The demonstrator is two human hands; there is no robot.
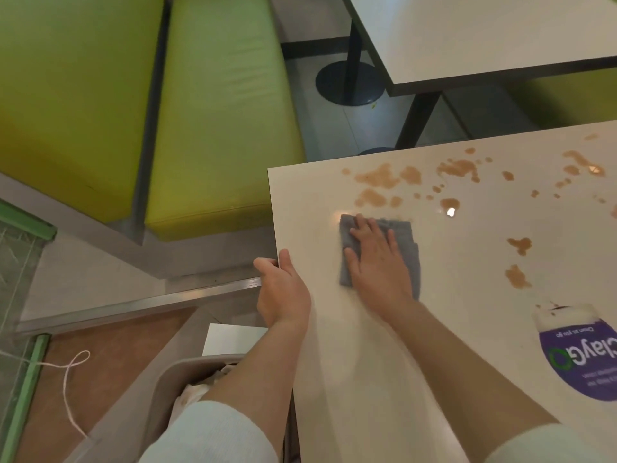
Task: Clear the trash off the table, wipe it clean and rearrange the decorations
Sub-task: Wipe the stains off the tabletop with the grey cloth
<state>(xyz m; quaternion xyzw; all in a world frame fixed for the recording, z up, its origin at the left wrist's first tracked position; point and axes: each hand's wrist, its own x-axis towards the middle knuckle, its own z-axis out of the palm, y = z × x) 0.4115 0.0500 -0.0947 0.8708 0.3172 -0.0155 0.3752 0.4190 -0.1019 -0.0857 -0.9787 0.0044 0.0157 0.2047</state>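
Two hands show: the left hand (283, 289) and the right hand (375, 262). One grey cloth (379, 252) lies on the near worktop (334, 362). There are two worktops in all, counting the far worktop (467, 31). Two green seat cushions (217, 111) sit side by side. One purple sticker (581, 359) is on the near worktop. The brown spill patches (377, 182) number roughly two dozen; the small drops blur together. One bin (160, 389) stands below.
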